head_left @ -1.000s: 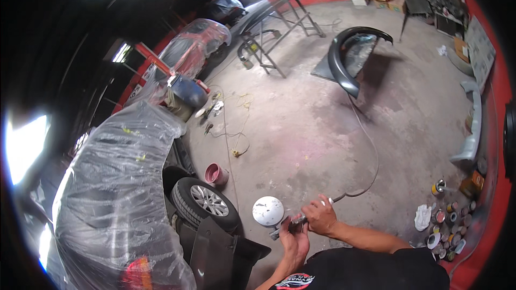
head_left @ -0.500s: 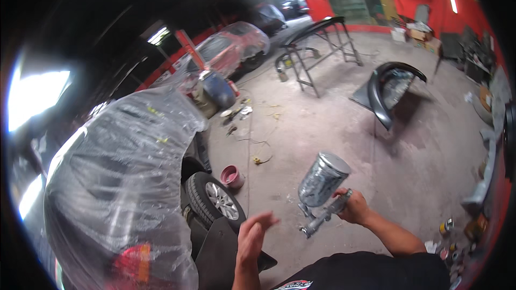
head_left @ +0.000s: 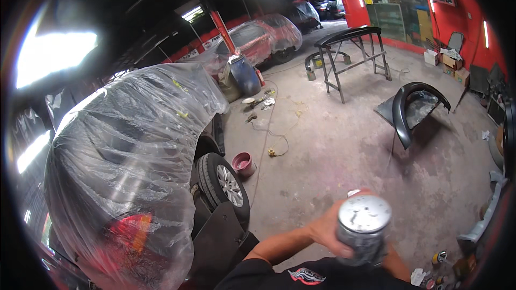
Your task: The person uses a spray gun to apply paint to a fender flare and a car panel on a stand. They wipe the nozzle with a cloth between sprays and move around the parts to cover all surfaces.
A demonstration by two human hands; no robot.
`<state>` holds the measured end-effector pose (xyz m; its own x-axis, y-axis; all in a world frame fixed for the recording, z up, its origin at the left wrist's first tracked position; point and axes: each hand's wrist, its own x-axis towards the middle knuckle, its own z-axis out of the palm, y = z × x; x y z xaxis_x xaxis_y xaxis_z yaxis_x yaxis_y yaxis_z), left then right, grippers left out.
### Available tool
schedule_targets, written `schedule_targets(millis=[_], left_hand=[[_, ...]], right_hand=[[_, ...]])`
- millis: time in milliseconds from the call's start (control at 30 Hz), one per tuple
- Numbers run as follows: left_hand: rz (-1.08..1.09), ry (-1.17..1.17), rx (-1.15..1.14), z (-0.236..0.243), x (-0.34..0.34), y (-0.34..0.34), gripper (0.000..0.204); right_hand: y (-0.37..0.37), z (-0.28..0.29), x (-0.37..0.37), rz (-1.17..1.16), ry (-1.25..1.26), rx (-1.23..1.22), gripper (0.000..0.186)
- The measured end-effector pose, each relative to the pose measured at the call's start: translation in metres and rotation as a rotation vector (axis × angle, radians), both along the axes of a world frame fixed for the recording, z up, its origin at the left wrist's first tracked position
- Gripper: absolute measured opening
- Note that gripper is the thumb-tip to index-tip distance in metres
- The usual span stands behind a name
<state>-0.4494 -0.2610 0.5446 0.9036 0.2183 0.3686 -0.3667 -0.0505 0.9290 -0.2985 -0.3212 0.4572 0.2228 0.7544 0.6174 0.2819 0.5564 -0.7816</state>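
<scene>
My left hand (head_left: 328, 231) is wrapped round the metal paint cup of a spray gun (head_left: 364, 215), thumb across its side and white, speckled lid facing up, low in the middle. The gun's body is hidden beneath the cup. My right forearm (head_left: 395, 263) comes in behind the cup, which hides that hand's fingers. To the left are a plastic-draped car (head_left: 123, 156), its exposed wheel (head_left: 228, 185) with silver spokes, and a dark panel (head_left: 220, 241). A pink bucket (head_left: 243, 164) stands beside the wheel on the floor.
A black curved fender (head_left: 403, 118) rests on a stand at right; a long black part lies on a trestle (head_left: 349, 43) farther back. Cords (head_left: 285, 145) cross the floor (head_left: 333, 129) near a blue drum (head_left: 246, 78). Covered cars, boxes and paint cans line the edges.
The spray gun has swung up toward me, cup now upright in front. My left hand, apart from it half a second ago, now grips the cup. The view has shifted, so surroundings sit farther right.
</scene>
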Motion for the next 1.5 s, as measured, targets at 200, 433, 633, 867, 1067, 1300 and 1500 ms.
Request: schedule_targets(millis=[200,433,633,867,1067,1300,1500], left_hand=[[0.563,-0.031,0.108,-0.033,0.092,-0.076,0.106],[0.823,0.126,0.458,-0.072,0.152,-0.123,0.098],[0.259,0.045,0.402,-0.086,0.213,-0.103,0.074],[0.027,0.035,0.863,-0.074,0.372,-0.033,0.091],[-0.184,0.097,0.545,-0.09,0.505,-0.007,0.093],[-0.173,0.11,0.581,-0.109,0.655,0.022,0.088],[-0.383,-0.075,0.518,-0.124,0.801,0.071,0.086]], right_hand=[[-0.028,-0.041,0.022,-0.14,0.184,-0.263,0.026],[-0.065,-0.088,0.084,-0.195,0.361,-0.516,0.031],[-0.11,-0.128,0.181,-0.047,0.606,-0.725,0.036],[-0.138,-0.122,0.3,0.39,0.52,-0.932,0.038],[-0.135,-0.091,0.404,-0.036,0.308,-0.764,0.047],[-0.078,-0.106,0.506,-0.532,0.32,-0.481,0.043],[-0.044,-0.119,0.631,-0.616,0.432,-0.768,0.035]])
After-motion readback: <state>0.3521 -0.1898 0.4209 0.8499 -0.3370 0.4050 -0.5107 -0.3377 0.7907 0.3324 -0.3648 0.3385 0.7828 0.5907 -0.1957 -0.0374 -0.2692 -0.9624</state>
